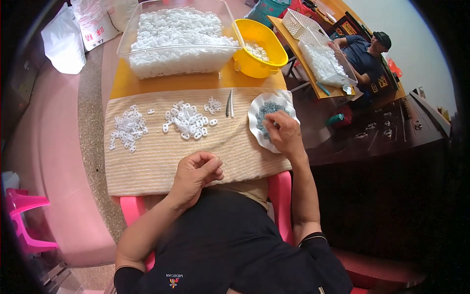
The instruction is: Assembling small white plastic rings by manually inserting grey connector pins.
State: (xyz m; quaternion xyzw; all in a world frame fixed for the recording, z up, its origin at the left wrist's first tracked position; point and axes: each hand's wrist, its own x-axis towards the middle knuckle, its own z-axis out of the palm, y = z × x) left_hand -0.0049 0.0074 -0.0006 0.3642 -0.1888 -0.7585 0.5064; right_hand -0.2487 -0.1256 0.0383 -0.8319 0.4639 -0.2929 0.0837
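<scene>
My right hand (285, 133) is over a white wavy-rimmed dish (253, 121) at the right of the striped cloth. Its fingers are pinched together at the small grey-blue pieces (268, 109) heaped in the dish; what they hold, if anything, is too small to tell. My left hand (196, 175) is near the cloth's front edge, thumb and fingers closed; I cannot make out anything between them. Beyond it lies a pile of white oval plastic parts with two holes (188, 121). Another pile of small white parts (128, 126) is further left, and a smaller cluster (213, 105) sits behind.
Tweezers (228, 104) lie on the cloth (147, 171). Behind stand a clear bin (176, 51) full of white parts and a yellow tub (259, 68) with some pieces. A person (364, 54) works at another table, upper right. White sacks (90, 24) and a pink stool (27, 220) are at left.
</scene>
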